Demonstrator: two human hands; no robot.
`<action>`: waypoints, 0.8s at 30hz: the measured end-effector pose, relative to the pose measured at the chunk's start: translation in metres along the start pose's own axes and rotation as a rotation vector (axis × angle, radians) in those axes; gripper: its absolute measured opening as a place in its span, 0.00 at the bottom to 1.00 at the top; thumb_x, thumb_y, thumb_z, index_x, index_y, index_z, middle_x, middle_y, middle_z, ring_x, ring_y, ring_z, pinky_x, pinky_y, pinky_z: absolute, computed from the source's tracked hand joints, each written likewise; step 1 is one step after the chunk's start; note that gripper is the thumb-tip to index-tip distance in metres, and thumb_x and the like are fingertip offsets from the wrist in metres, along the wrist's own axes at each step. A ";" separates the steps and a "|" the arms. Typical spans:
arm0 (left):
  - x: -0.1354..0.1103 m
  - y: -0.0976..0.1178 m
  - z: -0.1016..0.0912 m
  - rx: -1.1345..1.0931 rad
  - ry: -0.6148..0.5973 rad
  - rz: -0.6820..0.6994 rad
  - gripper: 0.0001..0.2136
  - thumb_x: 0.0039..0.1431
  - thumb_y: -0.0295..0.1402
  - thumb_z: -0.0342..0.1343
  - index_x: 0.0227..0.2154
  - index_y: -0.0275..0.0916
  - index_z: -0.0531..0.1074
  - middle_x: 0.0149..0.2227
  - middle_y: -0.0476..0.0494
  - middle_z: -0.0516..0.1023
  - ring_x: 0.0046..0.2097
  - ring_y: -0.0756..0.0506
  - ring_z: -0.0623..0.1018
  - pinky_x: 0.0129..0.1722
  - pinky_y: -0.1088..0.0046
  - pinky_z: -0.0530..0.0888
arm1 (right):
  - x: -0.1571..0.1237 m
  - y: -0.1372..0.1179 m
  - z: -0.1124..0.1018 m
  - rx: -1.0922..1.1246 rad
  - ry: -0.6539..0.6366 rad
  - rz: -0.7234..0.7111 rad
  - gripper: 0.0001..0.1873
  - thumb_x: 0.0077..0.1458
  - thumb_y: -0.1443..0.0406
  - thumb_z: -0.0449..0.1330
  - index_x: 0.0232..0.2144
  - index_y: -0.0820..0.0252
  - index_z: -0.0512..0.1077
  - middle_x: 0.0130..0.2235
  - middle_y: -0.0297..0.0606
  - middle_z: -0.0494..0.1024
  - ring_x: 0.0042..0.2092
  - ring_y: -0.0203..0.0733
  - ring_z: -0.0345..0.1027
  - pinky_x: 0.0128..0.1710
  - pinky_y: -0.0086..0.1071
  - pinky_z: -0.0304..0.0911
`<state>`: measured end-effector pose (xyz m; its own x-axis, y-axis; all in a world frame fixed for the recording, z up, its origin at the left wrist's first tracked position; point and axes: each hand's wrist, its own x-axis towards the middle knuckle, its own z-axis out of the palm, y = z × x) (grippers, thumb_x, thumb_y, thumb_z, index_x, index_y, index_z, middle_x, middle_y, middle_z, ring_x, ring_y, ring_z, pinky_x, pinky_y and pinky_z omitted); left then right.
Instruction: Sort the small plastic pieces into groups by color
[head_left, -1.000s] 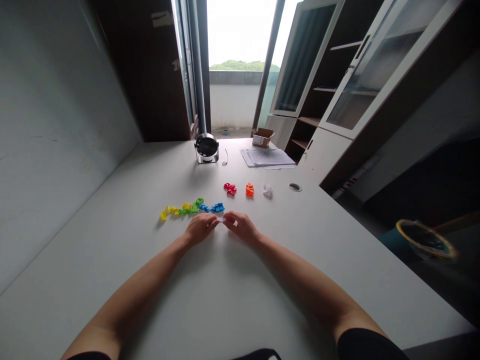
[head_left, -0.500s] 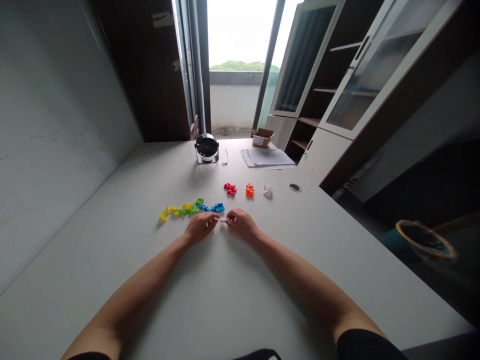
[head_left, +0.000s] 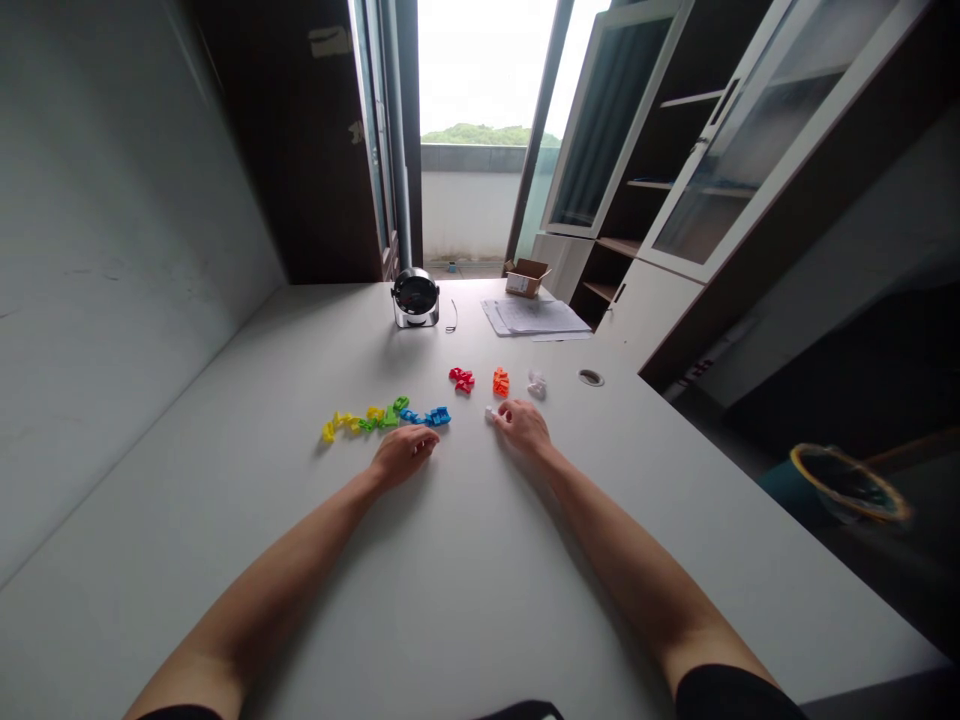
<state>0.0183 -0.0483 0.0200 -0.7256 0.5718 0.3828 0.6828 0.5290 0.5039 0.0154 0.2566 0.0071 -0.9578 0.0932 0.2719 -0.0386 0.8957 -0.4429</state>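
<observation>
A row of small plastic links lies on the white table [head_left: 450,580]: yellow links [head_left: 341,424], green links [head_left: 388,414] and blue links [head_left: 429,416] joined in a chain. My left hand [head_left: 403,452] rests on the table just below the blue end, fingers curled with nothing visible in them. My right hand [head_left: 523,424] is further right and pinches a small clear white link [head_left: 490,413] at its fingertips. Beyond it sit small piles of red links [head_left: 460,379], orange links [head_left: 500,381] and clear links [head_left: 536,384].
A small round fan [head_left: 415,297] stands at the table's far end, with a stack of papers [head_left: 532,316] and a small cardboard box [head_left: 526,277] to its right. A cable hole [head_left: 590,377] is in the tabletop. Cabinets [head_left: 675,200] stand right; a basket [head_left: 847,482] sits on the floor.
My right hand has moved away from my left hand, up and to the right toward the loose piles, carrying the clear link. My left hand has stayed by the chain's blue end.
</observation>
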 end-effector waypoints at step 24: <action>0.001 -0.003 0.001 0.057 -0.038 -0.086 0.10 0.64 0.32 0.50 0.38 0.43 0.78 0.37 0.47 0.79 0.37 0.48 0.75 0.39 0.72 0.70 | 0.015 0.050 -0.005 -0.153 0.216 0.328 0.14 0.62 0.62 0.52 0.39 0.61 0.77 0.41 0.46 0.77 0.44 0.45 0.67 0.47 0.34 0.59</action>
<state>0.0152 -0.0491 0.0181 -0.7785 0.5455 0.3105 0.6230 0.6113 0.4881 0.0008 0.3048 -0.0064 -0.8299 0.4588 0.3174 0.3168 0.8559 -0.4087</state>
